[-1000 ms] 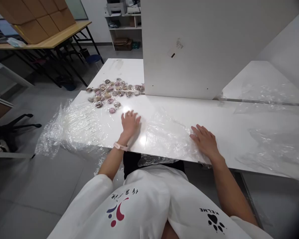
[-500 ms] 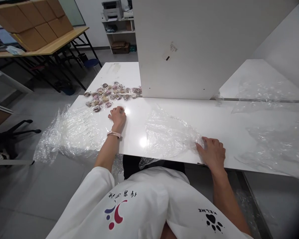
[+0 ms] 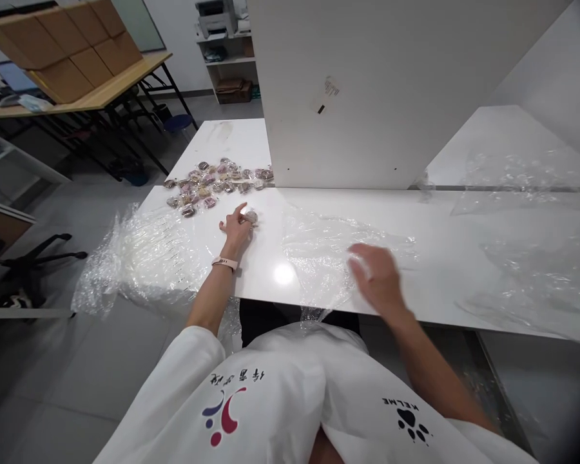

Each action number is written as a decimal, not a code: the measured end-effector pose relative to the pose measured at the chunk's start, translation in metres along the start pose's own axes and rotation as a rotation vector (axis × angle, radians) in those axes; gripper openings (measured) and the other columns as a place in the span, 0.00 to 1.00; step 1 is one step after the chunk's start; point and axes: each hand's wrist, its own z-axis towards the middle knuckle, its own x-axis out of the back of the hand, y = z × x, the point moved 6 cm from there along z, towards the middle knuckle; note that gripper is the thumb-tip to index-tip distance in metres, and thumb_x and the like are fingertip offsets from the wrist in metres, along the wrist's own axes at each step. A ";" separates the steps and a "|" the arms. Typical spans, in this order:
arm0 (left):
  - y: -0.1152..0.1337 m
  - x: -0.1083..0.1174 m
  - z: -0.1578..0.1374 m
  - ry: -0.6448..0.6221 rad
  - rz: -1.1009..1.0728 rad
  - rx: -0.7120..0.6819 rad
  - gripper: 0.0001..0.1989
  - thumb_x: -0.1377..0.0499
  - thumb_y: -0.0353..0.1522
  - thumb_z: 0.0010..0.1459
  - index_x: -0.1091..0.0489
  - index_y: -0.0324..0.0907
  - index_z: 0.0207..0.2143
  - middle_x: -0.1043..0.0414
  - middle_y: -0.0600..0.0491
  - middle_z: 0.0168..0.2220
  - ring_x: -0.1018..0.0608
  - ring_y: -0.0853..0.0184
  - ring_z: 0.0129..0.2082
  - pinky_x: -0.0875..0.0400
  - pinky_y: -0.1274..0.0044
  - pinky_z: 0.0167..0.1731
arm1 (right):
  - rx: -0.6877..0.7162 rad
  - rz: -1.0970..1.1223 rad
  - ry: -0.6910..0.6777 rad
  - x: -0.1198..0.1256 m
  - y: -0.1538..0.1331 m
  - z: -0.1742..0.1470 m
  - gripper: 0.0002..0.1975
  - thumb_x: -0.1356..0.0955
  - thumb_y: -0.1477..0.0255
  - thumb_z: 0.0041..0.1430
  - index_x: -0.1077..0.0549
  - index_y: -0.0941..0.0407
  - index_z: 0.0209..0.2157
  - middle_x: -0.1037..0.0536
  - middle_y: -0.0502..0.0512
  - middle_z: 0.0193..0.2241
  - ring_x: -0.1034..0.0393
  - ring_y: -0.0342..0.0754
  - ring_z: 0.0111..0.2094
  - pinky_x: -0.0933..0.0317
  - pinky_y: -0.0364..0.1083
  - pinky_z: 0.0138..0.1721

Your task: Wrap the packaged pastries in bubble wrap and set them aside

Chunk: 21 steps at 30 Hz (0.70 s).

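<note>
My left hand [image 3: 236, 228] has its fingers closed around a small round item in clear wrapping [image 3: 251, 216], just above the white tabletop. Similar individually wrapped round pieces [image 3: 204, 192], brown, pink and yellowish, lie loosely spread to its upper left. A clear plastic bag [image 3: 314, 248] lies flat in front of me, its lower end hanging over the front edge. Over the right part of that bag hovers my right hand [image 3: 377, 277], blurred by motion, thumb apart from the curved fingers and nothing visible in it.
A stack of clear plastic bags [image 3: 152, 254] droops over the table's left end. More crumpled clear plastic [image 3: 536, 270] covers the right side. An upright white panel [image 3: 348, 142] stands behind the work strip. Cardboard boxes [image 3: 70, 48] sit on a wooden table at far left.
My right hand has left the bag's right end and moved left and up over it. My left hand has shifted slightly right, with the wrapped item now showing more clearly.
</note>
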 end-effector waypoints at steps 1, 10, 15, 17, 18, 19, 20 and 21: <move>0.002 -0.002 0.000 -0.026 0.002 0.006 0.25 0.45 0.26 0.50 0.27 0.51 0.50 0.26 0.54 0.40 0.30 0.57 0.54 0.64 0.51 0.63 | 0.068 0.030 -0.114 -0.018 -0.020 -0.012 0.15 0.39 0.66 0.69 0.27 0.52 0.52 0.24 0.58 0.53 0.33 0.55 0.55 0.40 0.57 0.57; 0.030 -0.034 -0.006 -0.081 0.119 -0.028 0.11 0.37 0.43 0.53 0.28 0.48 0.35 0.38 0.49 0.60 0.45 0.47 0.65 0.70 0.43 0.62 | 0.094 -0.018 -0.261 -0.062 -0.045 -0.049 0.17 0.38 0.67 0.70 0.30 0.52 0.57 0.31 0.56 0.61 0.39 0.55 0.62 0.47 0.58 0.62; 0.046 -0.046 -0.037 -0.063 0.054 -0.239 0.10 0.42 0.27 0.52 0.29 0.46 0.38 0.35 0.46 0.54 0.34 0.54 0.57 0.38 0.58 0.57 | 0.098 0.002 -0.236 -0.059 -0.045 -0.045 0.16 0.37 0.68 0.69 0.29 0.52 0.55 0.30 0.56 0.60 0.38 0.55 0.61 0.45 0.58 0.61; 0.048 -0.046 -0.056 -0.053 0.046 -0.335 0.16 0.44 0.26 0.55 0.28 0.47 0.45 0.40 0.46 0.61 0.36 0.55 0.58 0.32 0.63 0.52 | 0.104 0.027 -0.213 -0.060 -0.049 -0.046 0.15 0.36 0.68 0.69 0.29 0.52 0.54 0.29 0.56 0.59 0.37 0.55 0.60 0.44 0.57 0.60; 0.046 -0.043 -0.063 -0.038 0.061 -0.350 0.19 0.45 0.26 0.56 0.29 0.48 0.50 0.44 0.47 0.64 0.37 0.54 0.59 0.32 0.63 0.51 | 0.104 0.047 -0.181 -0.060 -0.050 -0.047 0.15 0.36 0.69 0.68 0.28 0.52 0.54 0.27 0.56 0.58 0.36 0.54 0.59 0.43 0.57 0.59; 0.041 -0.039 -0.067 -0.016 0.090 -0.335 0.21 0.45 0.28 0.57 0.30 0.49 0.53 0.46 0.48 0.66 0.38 0.53 0.60 0.33 0.61 0.53 | 0.098 0.070 -0.128 -0.057 -0.050 -0.048 0.14 0.36 0.69 0.68 0.28 0.52 0.53 0.26 0.57 0.56 0.34 0.53 0.58 0.41 0.56 0.58; 0.034 -0.033 -0.069 0.008 0.127 -0.295 0.22 0.44 0.30 0.58 0.31 0.51 0.55 0.46 0.48 0.67 0.38 0.51 0.61 0.35 0.59 0.55 | 0.080 0.091 -0.055 -0.052 -0.048 -0.050 0.14 0.36 0.70 0.67 0.28 0.52 0.53 0.25 0.57 0.54 0.33 0.53 0.57 0.40 0.55 0.57; 0.026 -0.027 -0.068 0.027 0.167 -0.243 0.23 0.43 0.32 0.58 0.32 0.51 0.56 0.45 0.48 0.66 0.39 0.49 0.62 0.39 0.56 0.58 | 0.044 0.100 0.032 -0.046 -0.042 -0.051 0.14 0.36 0.71 0.67 0.28 0.53 0.52 0.24 0.58 0.53 0.32 0.52 0.55 0.39 0.54 0.56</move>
